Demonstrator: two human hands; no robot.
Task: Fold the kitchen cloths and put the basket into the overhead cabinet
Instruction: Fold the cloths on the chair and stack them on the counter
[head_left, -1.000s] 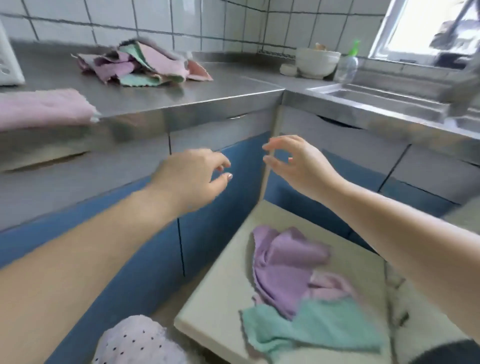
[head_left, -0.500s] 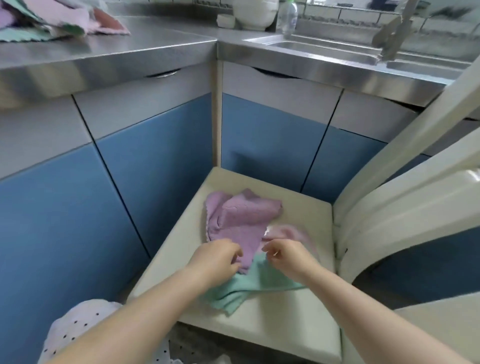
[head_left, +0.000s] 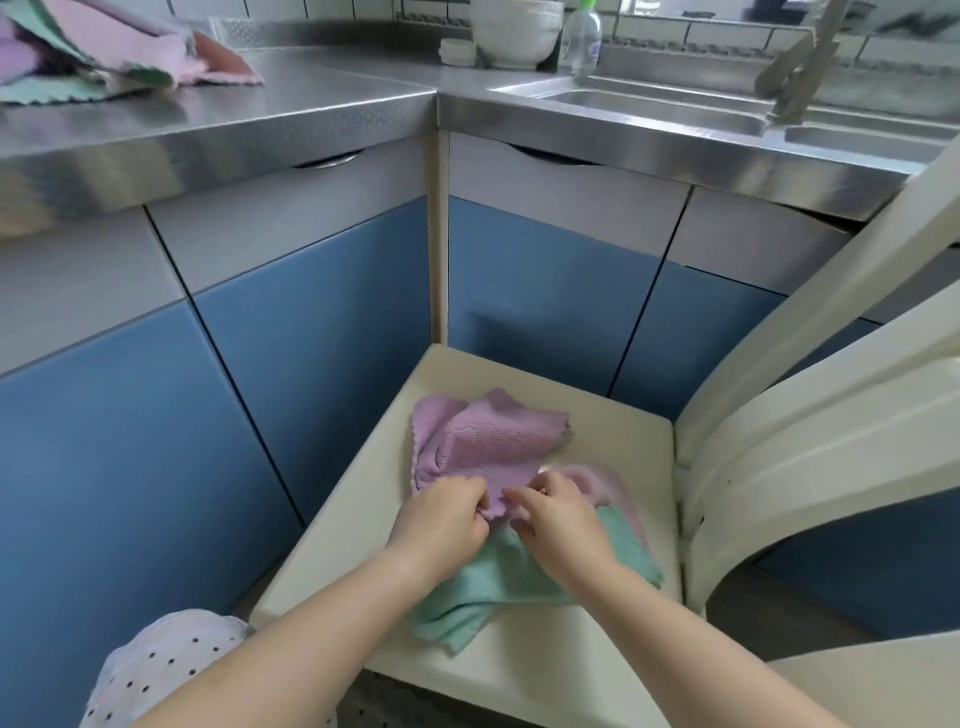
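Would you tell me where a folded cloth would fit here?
Bare steel counter lies between the cloth pile and the white bowl. The chair seat is clear along its near edge and far corner; its middle is crowded with the purple cloth and green cloth.

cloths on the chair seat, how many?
3: purple cloth farthest back, pinched by both hands; pink cloth at the right; green cloth nearest, under the wrists. More may be hidden underneath.

Nothing legible anywhere. Clear bottle (head_left: 582, 39) with a green cap by the sink (head_left: 670, 101) carries a label, but far too small and blurred to read. No brands, numbers or signs elsewhere.
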